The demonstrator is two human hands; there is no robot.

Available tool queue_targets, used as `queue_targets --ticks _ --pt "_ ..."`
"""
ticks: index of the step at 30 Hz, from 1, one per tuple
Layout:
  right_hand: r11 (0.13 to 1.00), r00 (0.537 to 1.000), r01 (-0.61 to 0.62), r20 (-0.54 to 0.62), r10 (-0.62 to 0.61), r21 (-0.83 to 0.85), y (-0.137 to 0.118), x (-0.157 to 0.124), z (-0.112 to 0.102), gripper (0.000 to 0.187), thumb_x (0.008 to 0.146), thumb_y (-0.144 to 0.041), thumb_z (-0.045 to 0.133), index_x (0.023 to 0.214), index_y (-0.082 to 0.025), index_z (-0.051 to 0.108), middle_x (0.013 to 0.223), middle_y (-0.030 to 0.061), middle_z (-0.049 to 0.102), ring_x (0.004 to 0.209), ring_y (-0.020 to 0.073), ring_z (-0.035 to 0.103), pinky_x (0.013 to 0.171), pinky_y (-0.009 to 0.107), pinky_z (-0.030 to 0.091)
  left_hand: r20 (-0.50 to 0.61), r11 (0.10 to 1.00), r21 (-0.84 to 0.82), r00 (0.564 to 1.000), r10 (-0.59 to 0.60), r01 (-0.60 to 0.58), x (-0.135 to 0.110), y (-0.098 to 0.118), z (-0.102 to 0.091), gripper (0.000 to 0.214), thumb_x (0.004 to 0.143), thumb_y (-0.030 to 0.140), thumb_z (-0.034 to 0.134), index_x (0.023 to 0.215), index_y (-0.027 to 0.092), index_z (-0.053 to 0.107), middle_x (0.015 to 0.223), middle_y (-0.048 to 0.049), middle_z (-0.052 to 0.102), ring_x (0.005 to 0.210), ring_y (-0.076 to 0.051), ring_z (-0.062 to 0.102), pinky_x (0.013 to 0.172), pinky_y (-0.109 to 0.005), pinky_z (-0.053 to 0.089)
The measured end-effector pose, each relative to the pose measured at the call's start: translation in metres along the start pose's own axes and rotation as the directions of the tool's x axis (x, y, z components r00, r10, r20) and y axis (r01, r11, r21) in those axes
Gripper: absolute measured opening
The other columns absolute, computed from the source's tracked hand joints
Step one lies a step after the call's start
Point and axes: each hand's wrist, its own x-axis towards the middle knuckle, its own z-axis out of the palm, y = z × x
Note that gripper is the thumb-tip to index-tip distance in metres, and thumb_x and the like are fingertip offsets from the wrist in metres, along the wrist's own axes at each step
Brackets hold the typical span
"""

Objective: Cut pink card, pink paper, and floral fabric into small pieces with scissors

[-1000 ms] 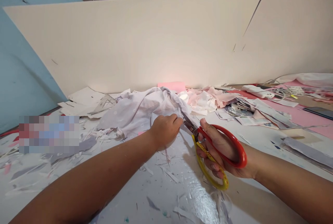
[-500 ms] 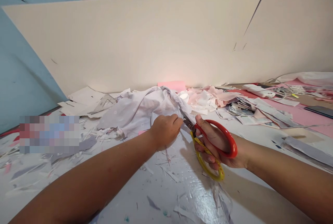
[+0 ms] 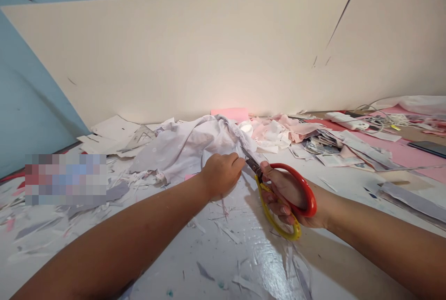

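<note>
From the head view, my left hand (image 3: 221, 174) is curled into a loose fist, thumb and fingers pinched together on the edge of the white cloth (image 3: 184, 146). The cloth bunches up just beyond my knuckles and spreads away to their left.

My right hand (image 3: 287, 193) is just to the right of the left one. It is clamped on the scissors (image 3: 308, 188), with the thumb through the red loop and the fingers wrapped through the yellow one below it. The blades (image 3: 251, 165) point up and left from this hand, and their tips reach the cloth edge right beside my left thumb. They look almost together, though I cannot tell whether cloth lies between them.

Both forearms rest low over the white table (image 3: 251, 263), which is strewn with thin paper and cloth slivers (image 3: 226, 232) under and in front of my hands.

Beyond the right hand lies a heap of pink cloth scraps (image 3: 278, 130). Further right are printed papers (image 3: 334, 144) and a dark phone (image 3: 427, 148). Beyond the left hand, past the cloth, lie loose white sheets (image 3: 113, 133) with a clear set square (image 3: 139, 138) on them. A tall beige board (image 3: 209, 54) stands behind everything.
</note>
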Motion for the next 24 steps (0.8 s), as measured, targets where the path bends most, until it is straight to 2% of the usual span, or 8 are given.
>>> queue_targets --ticks 6,10,12,15,18,21,23,24 --pt "0.997 0.999 0.047 -0.017 -0.046 0.059 0.005 0.0 0.004 0.043 0.077 -0.061 0.031 0.061 -0.021 0.029 0.04 -0.0086 0.033 0.025 0.0039 0.026 0.026 0.016 0.025 0.043 0.999 0.021 0.999 0.028 -0.029 0.001 0.001 0.0 0.016 0.078 0.015 0.034 0.068 0.018 0.047 0.061 -0.0009 0.047 0.052 -0.013 0.044 0.045 -0.027 0.022" --pt "0.998 0.999 0.052 -0.014 -0.051 0.029 0.005 0.0 0.004 0.046 0.074 -0.064 0.034 0.06 -0.021 0.029 0.039 -0.0089 0.032 0.024 0.0039 0.025 0.025 0.017 0.025 0.086 1.0 0.001 0.996 0.02 -0.02 0.0 0.003 0.0 0.017 0.079 0.014 0.033 0.07 0.017 0.047 0.063 -0.0014 0.048 0.054 -0.013 0.045 0.047 -0.026 0.024" --pt "0.997 0.997 0.083 -0.007 -0.083 0.005 0.003 -0.001 0.001 0.048 0.071 -0.066 0.037 0.059 -0.02 0.031 0.04 -0.0086 0.034 0.024 0.0036 0.027 0.025 0.016 0.026 0.107 0.999 -0.041 0.994 -0.006 0.01 0.002 0.004 -0.004 0.018 0.08 0.016 0.032 0.07 0.017 0.047 0.064 -0.0018 0.048 0.054 -0.012 0.045 0.048 -0.026 0.026" --pt "0.994 0.999 0.031 0.041 -0.027 -0.106 -0.001 -0.007 -0.007 0.058 0.067 -0.074 0.029 0.058 -0.017 0.04 0.045 -0.002 0.046 0.029 0.0067 0.04 0.03 0.02 0.034 0.132 0.976 -0.16 0.983 -0.124 0.145 0.007 -0.002 -0.014 0.023 0.083 0.029 0.031 0.072 0.017 0.048 0.065 -0.001 0.05 0.055 -0.012 0.045 0.048 -0.025 0.026" --pt "0.976 0.992 0.007 0.125 0.021 -0.217 -0.004 -0.016 -0.017 0.074 0.066 -0.077 0.018 0.06 -0.011 0.051 0.057 0.0072 0.055 0.04 0.0122 0.052 0.043 0.025 0.043 0.198 0.896 -0.25 0.925 -0.324 0.367 0.011 -0.018 -0.022 0.033 0.085 0.039 0.024 0.072 0.018 0.047 0.062 0.0005 0.051 0.055 -0.012 0.046 0.048 -0.025 0.027" --pt "0.968 0.987 0.047 0.16 -0.007 -0.248 -0.004 -0.025 -0.023 0.077 0.069 -0.075 0.016 0.066 -0.009 0.055 0.063 0.0077 0.056 0.045 0.0125 0.055 0.05 0.026 0.045 0.342 0.817 -0.148 0.804 -0.486 0.557 0.008 -0.041 -0.02 0.029 0.084 0.034 0.025 0.073 0.019 0.047 0.066 -0.0011 0.054 0.058 -0.014 0.048 0.049 -0.026 0.029" --pt "0.962 0.987 0.03 0.16 0.014 -0.27 -0.004 -0.032 -0.024 0.076 0.07 -0.074 0.016 0.07 -0.009 0.056 0.068 0.0087 0.056 0.048 0.0127 0.056 0.052 0.026 0.045 0.46 0.804 -0.077 0.736 -0.496 0.59 0.002 -0.053 -0.012 0.017 0.08 0.029 0.034 0.079 0.02 0.048 0.077 -0.0032 0.057 0.065 -0.016 0.051 0.053 -0.027 0.032" --pt "0.957 0.99 0.044 0.14 -0.003 -0.288 -0.004 -0.035 -0.024 0.075 0.071 -0.073 0.016 0.071 -0.009 0.056 0.069 0.0093 0.057 0.048 0.013 0.057 0.051 0.026 0.045 0.489 0.806 -0.066 0.723 -0.488 0.589 0.0 -0.057 -0.008 0.015 0.077 0.029 0.038 0.082 0.02 0.049 0.083 -0.0043 0.057 0.069 -0.017 0.052 0.055 -0.028 0.033"
